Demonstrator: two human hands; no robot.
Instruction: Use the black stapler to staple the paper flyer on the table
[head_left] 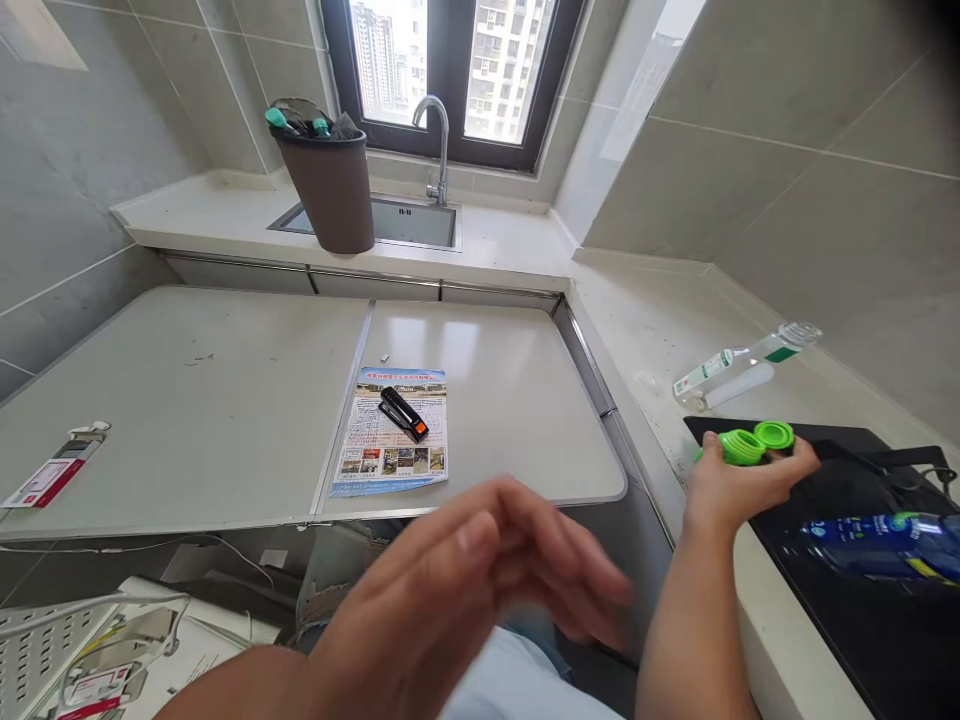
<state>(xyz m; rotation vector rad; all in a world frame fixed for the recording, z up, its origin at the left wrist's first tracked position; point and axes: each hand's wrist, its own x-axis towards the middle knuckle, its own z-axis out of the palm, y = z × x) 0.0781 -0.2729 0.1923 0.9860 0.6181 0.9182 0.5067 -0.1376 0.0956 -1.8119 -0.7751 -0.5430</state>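
My right hand (739, 480) rests on the right counter at the edge of the black cooktop (847, 560), its fingers closed around a bright green bottle (750, 443) with a ribbed neck and a round cap. My left hand (487, 580) hovers low in the middle, in front of the table edge, fingers stretched out and blurred by motion, holding nothing. A blue plastic bottle (885, 545) lies on its side on the cooktop just right of my right forearm. A clear bottle with a green and white label (739, 365) lies on the counter behind the green one.
A white table (225, 400) carries a printed leaflet (394, 430) with a black and orange lighter-like object (403, 413) on it, and a red tag (52, 475) at its left. Beyond are a brown bin (330, 185), a sink (416, 222) and a tap (439, 150). A wire rack (82, 650) sits low left.
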